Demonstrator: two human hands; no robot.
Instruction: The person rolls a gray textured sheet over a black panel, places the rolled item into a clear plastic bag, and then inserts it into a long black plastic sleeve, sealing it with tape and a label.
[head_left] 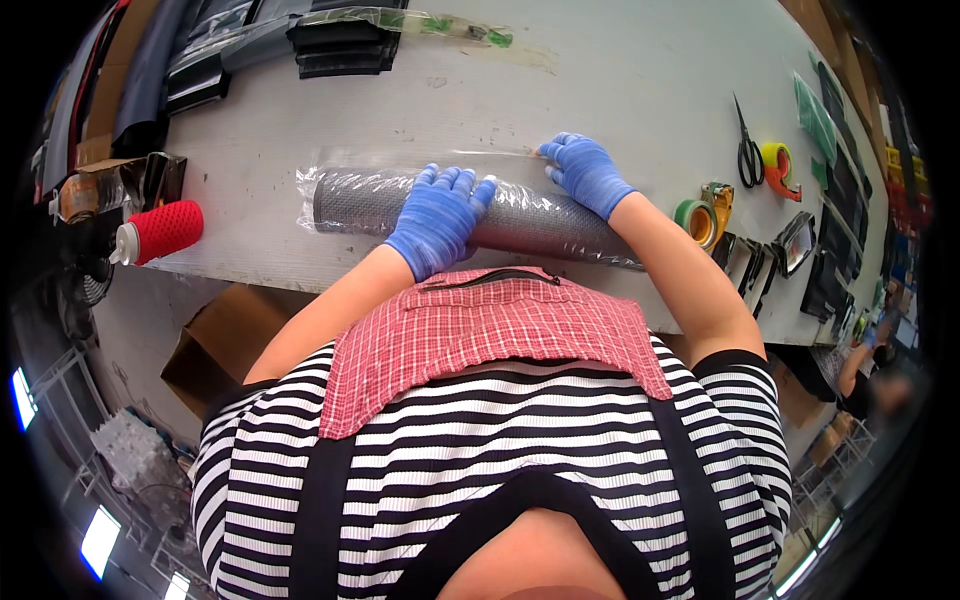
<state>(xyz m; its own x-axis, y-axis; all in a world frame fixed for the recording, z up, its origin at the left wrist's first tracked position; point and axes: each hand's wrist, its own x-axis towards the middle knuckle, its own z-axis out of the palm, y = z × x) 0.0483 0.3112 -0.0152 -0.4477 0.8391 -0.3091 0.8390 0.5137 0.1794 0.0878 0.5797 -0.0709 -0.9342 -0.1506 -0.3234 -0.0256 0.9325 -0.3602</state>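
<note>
Indoors, a grey roll (355,205) in clear film (307,200) lies on a worktable (640,90), gloved left hand (437,222) atop it, fingers slightly spread. Beyond it, the right hand (588,175) bends its fingers, grip unclear; a red bottle (168,232) hides its contents.

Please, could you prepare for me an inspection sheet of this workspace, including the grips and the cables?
Surface: pale table, scattered dark marks.
Job's things: dark grey textured roll under shiny clear film, which extends past its left end.
Clutter: red bottle at left; scissors and green tape roll at right; dark flat pieces at upper left.
Grips: left grip, blue-gloved, spread on the roll; right grip, blue-gloved, fingertips just beyond the roll, pinch unclear.
Cables: nothing seen.
Surroundings: cardboard box below the table; another person at far right.
</note>
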